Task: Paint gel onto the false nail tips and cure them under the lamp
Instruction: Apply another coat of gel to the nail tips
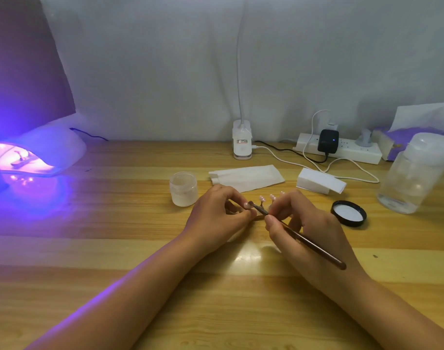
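We see both hands meeting at mid-table (119, 223). The left hand (215, 213) has its fingers curled in, thumb and forefinger pinched tight at the near end of a small cluster of pale nail tips (262, 198). Whether it holds one tip or their stem we cannot tell. The right hand (306, 231) grips a dark brush (310, 245) like a pen, fingers closed narrowly round it low on the shaft. The brush head touches the spot where the left hand pinches, and its handle slants back over the right wrist.

Just beyond the left hand stands an open jar (183, 189), near the knuckles but apart from them. Its black lid (349, 213) lies upturned just beside the right hand. Behind the tips lie a paper (248, 176) and a white box (319, 183).

The right side is crowded. A clear bottle (412, 173) leans near the lid, and white cables loop from a power strip (342, 147) along the back edge, where a clip light (241, 142) stands against the cloth wall.

The lamp (39, 152) glows violet at the far left edge, well apart from the hands, its mouth towards us. A dark shape lies inside it, too blurred to name. Between the lamp and the jar we see open wood, and more runs on below both forearms.
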Tool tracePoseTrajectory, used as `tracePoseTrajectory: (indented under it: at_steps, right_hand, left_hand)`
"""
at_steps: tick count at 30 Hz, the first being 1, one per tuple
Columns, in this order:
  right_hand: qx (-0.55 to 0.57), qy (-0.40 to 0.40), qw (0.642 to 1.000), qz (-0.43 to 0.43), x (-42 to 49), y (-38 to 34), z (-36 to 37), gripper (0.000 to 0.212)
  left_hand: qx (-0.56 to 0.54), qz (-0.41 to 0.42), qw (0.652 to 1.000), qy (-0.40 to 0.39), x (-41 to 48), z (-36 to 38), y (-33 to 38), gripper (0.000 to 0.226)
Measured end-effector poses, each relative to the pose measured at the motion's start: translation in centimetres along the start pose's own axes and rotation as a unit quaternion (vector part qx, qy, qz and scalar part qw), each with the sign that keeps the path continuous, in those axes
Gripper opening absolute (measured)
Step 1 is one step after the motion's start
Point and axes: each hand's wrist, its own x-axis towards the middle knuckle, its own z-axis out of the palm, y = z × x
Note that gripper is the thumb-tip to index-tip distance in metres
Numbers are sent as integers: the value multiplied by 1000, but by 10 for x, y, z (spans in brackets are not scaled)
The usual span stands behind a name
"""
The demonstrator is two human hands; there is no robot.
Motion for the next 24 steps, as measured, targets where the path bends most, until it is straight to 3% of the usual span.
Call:
tracePoseTrajectory:
  at_steps: [4,10,24]
  right_hand:
    - [-8,7,1000,11,0,2,1,18]
    - [12,30,999,8,-1,0,0,9]
    - [7,-10,1000,1,-2,1,2,9]
  left_hand:
    - [-7,-3,1000,0,-1,1,-2,14]
    - [-14,1,1000,-6,-1,-1,-2,10]
    - [-8,17,1000,-14,-2,-2,-1,11]
